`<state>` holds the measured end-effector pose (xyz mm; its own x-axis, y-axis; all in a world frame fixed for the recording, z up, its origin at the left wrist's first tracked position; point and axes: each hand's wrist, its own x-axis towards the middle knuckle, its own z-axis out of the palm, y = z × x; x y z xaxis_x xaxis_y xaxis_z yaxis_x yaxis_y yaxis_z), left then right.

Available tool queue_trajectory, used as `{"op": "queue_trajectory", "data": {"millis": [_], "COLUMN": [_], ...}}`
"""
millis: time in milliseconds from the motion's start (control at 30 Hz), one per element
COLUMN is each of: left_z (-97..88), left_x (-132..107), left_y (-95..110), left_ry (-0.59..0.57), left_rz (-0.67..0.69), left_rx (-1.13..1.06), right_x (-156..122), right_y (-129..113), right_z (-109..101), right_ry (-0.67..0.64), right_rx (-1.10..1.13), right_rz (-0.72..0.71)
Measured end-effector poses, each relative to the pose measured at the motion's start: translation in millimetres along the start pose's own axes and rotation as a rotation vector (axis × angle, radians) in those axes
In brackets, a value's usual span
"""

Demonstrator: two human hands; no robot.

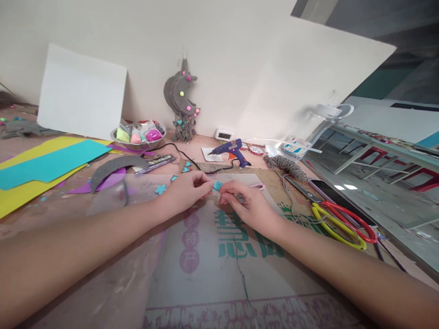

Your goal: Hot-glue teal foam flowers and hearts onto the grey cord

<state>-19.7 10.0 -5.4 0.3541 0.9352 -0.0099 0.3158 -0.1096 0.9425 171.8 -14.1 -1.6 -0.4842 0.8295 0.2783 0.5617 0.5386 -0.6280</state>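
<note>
Between my two hands is a small turquoise flower cutout (pixel 217 185), held above the worktop. My left hand (pixel 187 191) pinches at its left side, with the fingertips partly hidden. On the other side, the thumb and forefinger of my right hand (pixel 248 203) close on the flower's edge. A second turquoise flower (pixel 160 189) lies left of my left hand, and small turquoise pieces (pixel 186 167) lie beyond it. Under both hands is a translucent sheet (pixel 206 283) over printed cardboard. A thin grey strand (pixel 243 274) runs down the sheet below my right hand.
A blue glue gun (pixel 230 151) lies behind my hands. Scissors (pixel 339 224), a phone (pixel 339 198) and grey yarn (pixel 286 167) are at the right. Colored sheets (pixel 51 167) and a metal bowl (pixel 137 145) stand left. A moon ornament (pixel 181 93) leans against the wall.
</note>
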Motion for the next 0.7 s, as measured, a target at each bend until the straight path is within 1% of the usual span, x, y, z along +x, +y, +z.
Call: {"op": "queue_trajectory", "data": {"millis": [200,367,467,600,700], "left_z": [0.8,0.3,-0.5,-0.5,0.2], "left_x": [1,2,1,-1,-3], "left_y": [-2,-2,-1,0,0], "left_ry": [-0.019,-0.016,-0.013,-0.018,-0.038], "left_rz": [0.000,-0.007,0.001,0.010,0.023], "left_rx": [-0.052,-0.048,-0.036,-0.044,-0.077], "right_x": [-1,-1,-1,-1,0], "right_y": [4,5,2,-4,-5], "right_z": [1,2,2,-1,-4], "right_ry": [0.040,0.022,0.006,0.029,0.033], "right_rx": [-0.037,-0.029,0.008,0.107,0.146], "right_rz": [-0.050,-0.036,-0.001,0.095,0.115]}}
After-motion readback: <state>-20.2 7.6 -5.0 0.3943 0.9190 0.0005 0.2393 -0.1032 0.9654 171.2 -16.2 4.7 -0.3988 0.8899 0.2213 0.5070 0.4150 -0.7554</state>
